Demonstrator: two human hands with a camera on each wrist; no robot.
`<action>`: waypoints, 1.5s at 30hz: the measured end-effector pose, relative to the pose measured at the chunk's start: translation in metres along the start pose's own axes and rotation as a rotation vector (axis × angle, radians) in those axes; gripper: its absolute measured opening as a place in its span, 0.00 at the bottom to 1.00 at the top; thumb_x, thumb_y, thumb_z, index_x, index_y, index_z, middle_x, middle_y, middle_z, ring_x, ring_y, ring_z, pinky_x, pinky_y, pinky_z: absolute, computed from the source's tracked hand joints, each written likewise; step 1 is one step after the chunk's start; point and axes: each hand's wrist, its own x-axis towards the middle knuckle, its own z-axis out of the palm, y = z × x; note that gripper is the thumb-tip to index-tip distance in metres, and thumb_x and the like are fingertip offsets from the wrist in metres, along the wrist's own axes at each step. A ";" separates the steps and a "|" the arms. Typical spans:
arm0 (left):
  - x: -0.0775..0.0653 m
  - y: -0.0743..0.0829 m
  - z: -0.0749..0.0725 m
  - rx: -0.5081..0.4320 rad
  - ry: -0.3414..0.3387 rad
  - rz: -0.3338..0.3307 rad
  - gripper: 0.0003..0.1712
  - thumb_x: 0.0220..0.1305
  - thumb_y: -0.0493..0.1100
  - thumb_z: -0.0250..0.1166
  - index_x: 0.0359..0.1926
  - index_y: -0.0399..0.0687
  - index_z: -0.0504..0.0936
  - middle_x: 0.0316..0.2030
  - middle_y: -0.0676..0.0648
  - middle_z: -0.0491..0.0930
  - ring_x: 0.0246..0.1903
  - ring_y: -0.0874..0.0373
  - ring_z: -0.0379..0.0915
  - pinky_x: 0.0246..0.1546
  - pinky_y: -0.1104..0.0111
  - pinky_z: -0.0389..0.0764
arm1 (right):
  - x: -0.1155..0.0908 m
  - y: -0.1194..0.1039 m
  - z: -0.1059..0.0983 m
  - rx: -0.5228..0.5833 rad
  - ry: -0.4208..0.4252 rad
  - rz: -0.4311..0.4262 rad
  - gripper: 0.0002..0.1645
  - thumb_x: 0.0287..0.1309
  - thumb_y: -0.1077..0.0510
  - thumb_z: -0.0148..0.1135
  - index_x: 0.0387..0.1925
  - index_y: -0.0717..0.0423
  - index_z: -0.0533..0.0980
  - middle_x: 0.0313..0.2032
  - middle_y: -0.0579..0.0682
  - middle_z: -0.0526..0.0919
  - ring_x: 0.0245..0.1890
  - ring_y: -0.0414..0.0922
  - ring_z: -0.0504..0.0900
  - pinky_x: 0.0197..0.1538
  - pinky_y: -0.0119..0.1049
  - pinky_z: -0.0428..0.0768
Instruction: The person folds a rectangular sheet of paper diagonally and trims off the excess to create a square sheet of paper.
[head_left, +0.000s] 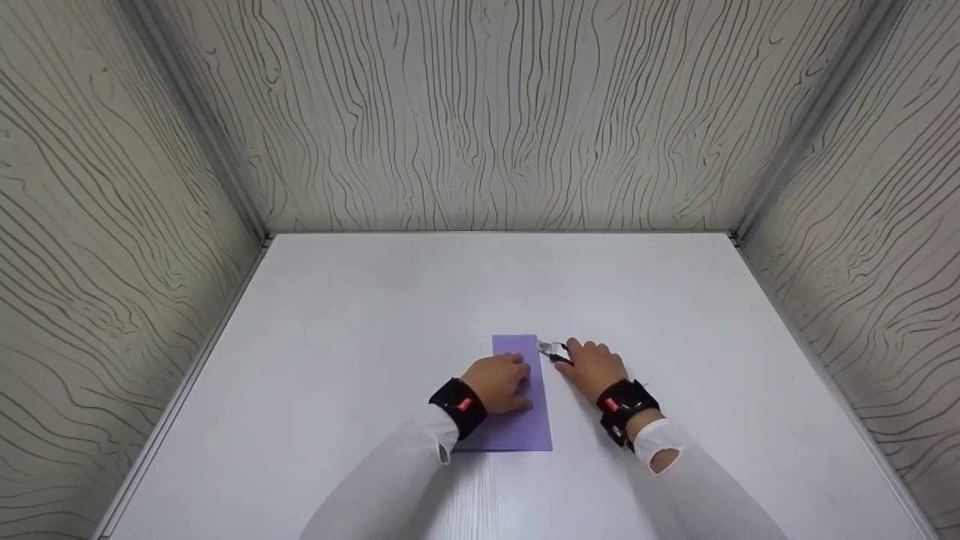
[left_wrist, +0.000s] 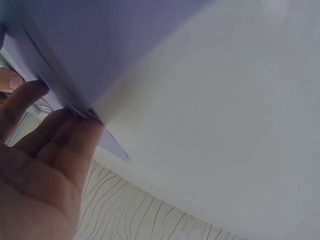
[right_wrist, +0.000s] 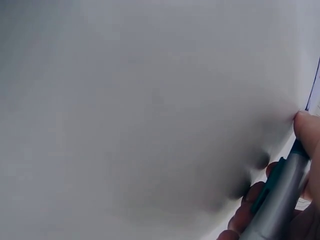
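Observation:
A purple sheet of paper point(head_left: 521, 433), long and narrow, lies on the white table under my left hand point(head_left: 496, 381). The fingertips point(left_wrist: 90, 131) of that hand rest on the paper near its edge, the fingers bent a little and the thumb apart. My right hand point(head_left: 598, 367) holds a plier-like hand tool point(head_left: 553, 350) beside the paper. Its silvery head meets the paper's right edge near the far corner, and two dark arms spread back into the hand. In the right wrist view, fingers and thumb curl round a grey and teal handle point(right_wrist: 280, 200).
The white table point(head_left: 360, 315) is bordered by panels point(head_left: 480, 112) with a dark wood-grain line pattern at the back and sides. Black bands point(head_left: 459, 409) wrap both wrists, and white sleeves point(head_left: 382, 480) cover the forearms. Grey frame posts point(head_left: 202, 127) stand at the corners.

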 end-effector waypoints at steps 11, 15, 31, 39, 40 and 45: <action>0.004 -0.004 0.008 -0.013 0.019 0.018 0.23 0.67 0.62 0.74 0.49 0.50 0.87 0.45 0.51 0.85 0.41 0.58 0.82 0.46 0.65 0.86 | 0.002 0.002 0.003 -0.024 -0.005 0.024 0.23 0.73 0.45 0.68 0.50 0.62 0.78 0.37 0.66 0.85 0.38 0.67 0.86 0.41 0.63 0.85; 0.003 -0.004 0.007 -0.014 0.012 0.011 0.24 0.68 0.63 0.74 0.50 0.50 0.87 0.46 0.51 0.85 0.40 0.58 0.81 0.46 0.65 0.87 | 0.005 -0.001 0.002 -0.016 -0.003 0.015 0.23 0.74 0.45 0.68 0.51 0.63 0.79 0.37 0.67 0.85 0.38 0.66 0.85 0.41 0.63 0.85; 0.000 -0.001 0.003 -0.014 0.014 0.010 0.24 0.69 0.61 0.73 0.53 0.49 0.87 0.50 0.49 0.86 0.45 0.56 0.84 0.51 0.63 0.88 | 0.004 0.002 0.002 -0.001 -0.001 0.033 0.23 0.73 0.45 0.67 0.49 0.62 0.78 0.36 0.66 0.85 0.37 0.66 0.85 0.41 0.63 0.85; -0.003 0.001 -0.002 -0.018 0.012 0.005 0.22 0.68 0.61 0.74 0.50 0.50 0.87 0.46 0.51 0.84 0.48 0.56 0.86 0.50 0.64 0.88 | 0.003 0.005 0.003 -0.006 0.007 0.029 0.23 0.74 0.46 0.67 0.49 0.64 0.78 0.37 0.68 0.85 0.38 0.67 0.85 0.39 0.64 0.85; -0.003 0.001 -0.002 -0.019 0.011 0.005 0.22 0.68 0.61 0.74 0.50 0.50 0.87 0.45 0.51 0.84 0.48 0.56 0.86 0.50 0.65 0.88 | 0.003 0.005 0.003 -0.008 0.011 0.031 0.23 0.74 0.45 0.66 0.49 0.64 0.78 0.37 0.68 0.85 0.38 0.67 0.85 0.39 0.64 0.85; -0.001 -0.001 0.000 -0.012 0.003 0.003 0.23 0.68 0.62 0.74 0.50 0.50 0.86 0.45 0.52 0.83 0.44 0.58 0.82 0.48 0.66 0.86 | 0.005 0.007 0.005 -0.006 0.023 0.040 0.24 0.73 0.45 0.67 0.48 0.64 0.78 0.36 0.68 0.85 0.37 0.67 0.85 0.39 0.64 0.85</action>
